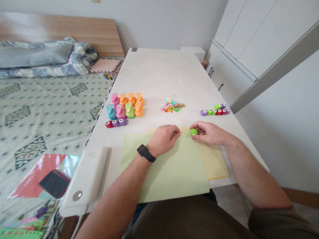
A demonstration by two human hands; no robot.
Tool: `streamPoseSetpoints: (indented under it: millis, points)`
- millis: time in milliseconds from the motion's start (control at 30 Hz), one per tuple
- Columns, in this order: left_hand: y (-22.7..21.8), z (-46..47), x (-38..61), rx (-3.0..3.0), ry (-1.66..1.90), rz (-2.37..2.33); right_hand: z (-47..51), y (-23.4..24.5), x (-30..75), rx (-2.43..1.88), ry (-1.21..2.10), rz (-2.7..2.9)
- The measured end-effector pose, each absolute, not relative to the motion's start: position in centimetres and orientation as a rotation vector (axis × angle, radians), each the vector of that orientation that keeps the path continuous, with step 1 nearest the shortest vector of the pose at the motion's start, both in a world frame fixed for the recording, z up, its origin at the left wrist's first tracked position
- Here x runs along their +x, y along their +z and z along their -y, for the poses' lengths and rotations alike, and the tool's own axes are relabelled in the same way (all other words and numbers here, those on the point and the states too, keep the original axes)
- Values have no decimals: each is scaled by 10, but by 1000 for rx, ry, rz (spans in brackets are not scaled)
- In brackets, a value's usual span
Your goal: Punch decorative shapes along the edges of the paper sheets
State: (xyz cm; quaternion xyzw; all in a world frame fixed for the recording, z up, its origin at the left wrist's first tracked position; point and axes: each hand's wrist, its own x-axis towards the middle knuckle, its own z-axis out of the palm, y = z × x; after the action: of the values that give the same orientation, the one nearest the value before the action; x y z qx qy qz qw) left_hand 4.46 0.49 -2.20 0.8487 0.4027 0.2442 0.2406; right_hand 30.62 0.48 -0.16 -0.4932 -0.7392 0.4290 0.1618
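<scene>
My right hand (211, 132) is closed around a small green craft punch (193, 132), held over the far edge of a pale green paper sheet (171, 169). Thumb and fingertips of my left hand (165, 137) are pinched together near that same edge, left of the punch. Whatever lies between them, if anything, is too small to make out. A yellow sheet (216, 162) sticks out from under the green one on the right. Beyond my hands lies a pile of small colourful paper cutouts (172, 105).
Large orange, pink, blue and green punches (126, 107) stand in rows on the left, with small punches (116, 122) in front. More small punches (216, 110) line the right side. A white corded device (86, 176) occupies the table's (161, 71) near-left corner, beside the bed (62, 109).
</scene>
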Motion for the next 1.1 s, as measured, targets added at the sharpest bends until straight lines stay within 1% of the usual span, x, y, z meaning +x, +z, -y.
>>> streamPoseSetpoints:
  millis: [1100]
  points:
    - [-22, -4, 45, 2325, 676, -1102, -5, -5, 303, -1509, 1085, 2141]
